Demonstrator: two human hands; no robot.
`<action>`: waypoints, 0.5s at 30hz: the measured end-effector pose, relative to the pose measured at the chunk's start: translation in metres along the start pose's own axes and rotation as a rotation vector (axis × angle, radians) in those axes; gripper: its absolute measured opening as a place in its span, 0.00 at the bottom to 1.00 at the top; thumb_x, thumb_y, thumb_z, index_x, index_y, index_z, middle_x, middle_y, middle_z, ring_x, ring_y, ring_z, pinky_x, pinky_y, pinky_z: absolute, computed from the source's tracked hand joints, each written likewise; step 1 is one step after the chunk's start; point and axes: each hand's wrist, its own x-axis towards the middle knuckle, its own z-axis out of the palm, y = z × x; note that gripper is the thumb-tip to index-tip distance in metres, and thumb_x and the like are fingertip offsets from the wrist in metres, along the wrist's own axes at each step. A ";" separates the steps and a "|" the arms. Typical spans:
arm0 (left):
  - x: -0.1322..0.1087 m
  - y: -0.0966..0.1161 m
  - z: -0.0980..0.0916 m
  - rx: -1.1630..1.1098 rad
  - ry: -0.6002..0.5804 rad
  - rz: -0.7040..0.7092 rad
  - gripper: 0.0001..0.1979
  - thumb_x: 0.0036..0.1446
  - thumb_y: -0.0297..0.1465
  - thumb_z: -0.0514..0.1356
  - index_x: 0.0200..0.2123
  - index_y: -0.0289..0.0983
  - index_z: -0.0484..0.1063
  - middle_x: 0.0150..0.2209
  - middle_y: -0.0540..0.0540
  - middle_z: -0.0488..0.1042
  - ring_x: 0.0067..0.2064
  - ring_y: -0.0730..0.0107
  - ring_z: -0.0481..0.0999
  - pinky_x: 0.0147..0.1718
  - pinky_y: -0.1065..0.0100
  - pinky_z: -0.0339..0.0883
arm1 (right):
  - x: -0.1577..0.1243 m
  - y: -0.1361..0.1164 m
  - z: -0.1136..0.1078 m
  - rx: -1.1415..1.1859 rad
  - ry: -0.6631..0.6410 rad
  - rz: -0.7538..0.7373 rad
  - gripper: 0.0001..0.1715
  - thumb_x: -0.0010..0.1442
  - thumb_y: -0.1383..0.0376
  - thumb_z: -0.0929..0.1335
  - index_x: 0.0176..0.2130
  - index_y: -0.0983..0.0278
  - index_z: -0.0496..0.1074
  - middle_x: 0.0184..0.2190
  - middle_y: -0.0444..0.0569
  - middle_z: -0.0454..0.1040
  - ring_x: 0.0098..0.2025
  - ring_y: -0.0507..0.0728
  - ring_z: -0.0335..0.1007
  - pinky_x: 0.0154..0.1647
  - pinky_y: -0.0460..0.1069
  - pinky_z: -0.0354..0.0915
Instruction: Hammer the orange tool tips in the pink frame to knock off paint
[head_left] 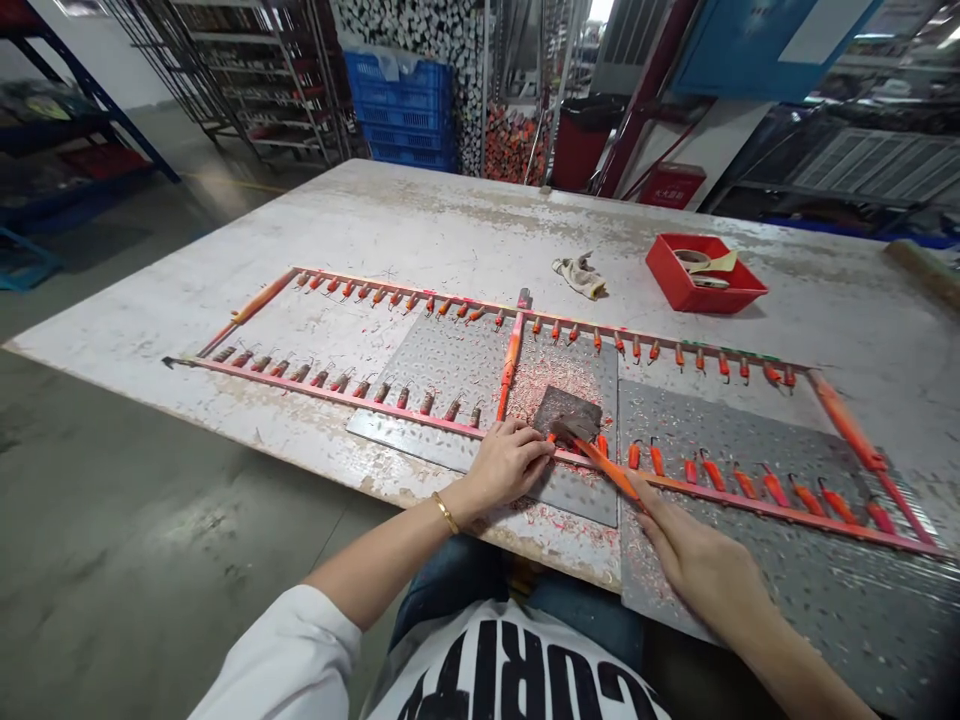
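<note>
My right hand (694, 560) is wrapped around the orange-stained handle of a hammer (615, 472). The hammer's dark head is low over the near rail, beside a small dark metal block (568, 410). My left hand (506, 462) has its fingers closed at that rail, and an orange-coated hook (553, 437) peeks out at the fingertips, close to the hammer head. Both hands are at a long rectangular rack frame (427, 422) lying flat. Rows of hooks with flaking orange coating (742, 480) line its two long rails; those at near left look greyer.
Dented grey metal plates (457, 350) lie under the frame on a worn white table (360, 215). Orange coating chips (559, 368) are scattered around. Further back are a crumpled glove (581, 275) and a red box (679, 285) holding tape. Blue crates (405, 110) stand beyond the table.
</note>
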 end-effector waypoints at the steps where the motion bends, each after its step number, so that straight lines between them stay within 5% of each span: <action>1: 0.000 0.000 0.000 -0.001 -0.002 0.004 0.13 0.71 0.35 0.56 0.47 0.40 0.80 0.44 0.43 0.81 0.47 0.61 0.73 0.49 0.57 0.68 | -0.001 0.002 0.002 -0.012 -0.046 -0.005 0.35 0.70 0.62 0.62 0.73 0.48 0.56 0.33 0.42 0.81 0.24 0.51 0.73 0.24 0.44 0.65; 4: 0.000 0.000 0.001 0.005 0.005 0.001 0.12 0.71 0.35 0.56 0.47 0.41 0.80 0.43 0.43 0.81 0.47 0.60 0.73 0.49 0.57 0.68 | 0.001 0.005 -0.011 -0.026 -0.046 -0.036 0.36 0.71 0.62 0.63 0.74 0.48 0.54 0.36 0.42 0.82 0.28 0.51 0.75 0.28 0.44 0.66; 7: 0.000 -0.001 0.002 0.006 0.015 0.000 0.12 0.70 0.35 0.57 0.46 0.41 0.80 0.43 0.44 0.81 0.47 0.60 0.72 0.49 0.57 0.68 | 0.008 0.000 -0.029 0.030 0.133 -0.007 0.41 0.70 0.66 0.66 0.75 0.52 0.50 0.35 0.43 0.82 0.28 0.52 0.75 0.33 0.45 0.66; 10: 0.000 -0.001 0.001 0.008 0.010 0.002 0.12 0.70 0.35 0.57 0.47 0.41 0.80 0.43 0.44 0.81 0.48 0.60 0.72 0.49 0.57 0.68 | 0.010 -0.006 -0.025 0.054 0.264 -0.004 0.44 0.68 0.68 0.68 0.76 0.55 0.49 0.33 0.44 0.81 0.26 0.51 0.73 0.33 0.45 0.65; 15: 0.000 0.001 -0.001 0.016 -0.024 -0.005 0.13 0.71 0.35 0.56 0.48 0.41 0.80 0.43 0.43 0.81 0.47 0.61 0.73 0.48 0.57 0.68 | 0.001 -0.002 0.000 -0.027 -0.060 -0.042 0.36 0.72 0.63 0.61 0.74 0.48 0.53 0.31 0.42 0.81 0.23 0.52 0.72 0.26 0.45 0.66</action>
